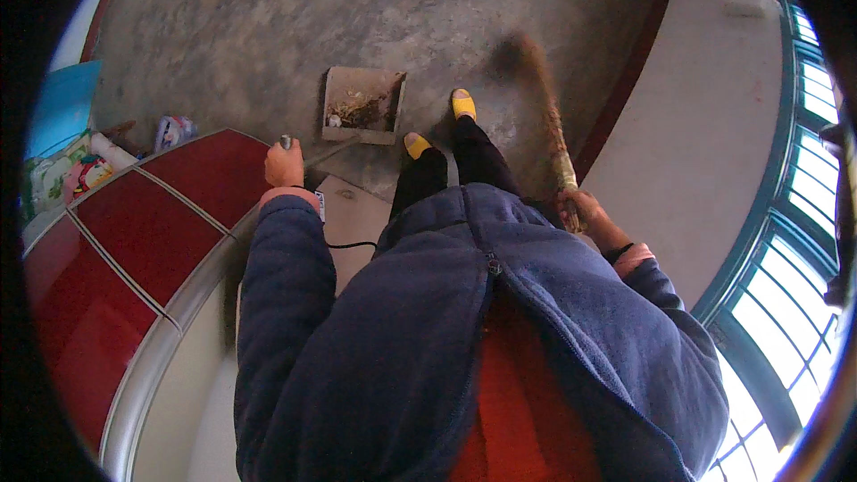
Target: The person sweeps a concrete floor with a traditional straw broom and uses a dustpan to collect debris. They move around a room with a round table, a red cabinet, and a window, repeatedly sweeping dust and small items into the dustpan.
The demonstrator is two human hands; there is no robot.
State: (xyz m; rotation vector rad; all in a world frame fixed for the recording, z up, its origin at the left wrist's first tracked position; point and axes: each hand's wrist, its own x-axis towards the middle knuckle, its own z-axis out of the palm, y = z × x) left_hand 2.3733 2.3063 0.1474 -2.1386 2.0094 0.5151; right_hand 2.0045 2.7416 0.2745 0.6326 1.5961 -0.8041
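Broom (556, 129) gripped in fingers of right hand (585, 209), its head blurred at far right. Dustpan (357, 135), left of broom, held in closed left hand (285, 165). Debris (361, 113) already collected inside; what is left on floor (259, 27) cannot be told.

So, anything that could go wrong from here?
Possibly three things. The dustpan, its handle in the left hand, is open-topped with loose debris inside, so a tilt could spill it. The left yellow slipper is right beside the pan, so a step might knock it. The broom in the right hand is blurred at its far end, probably moving, and could scatter dust.
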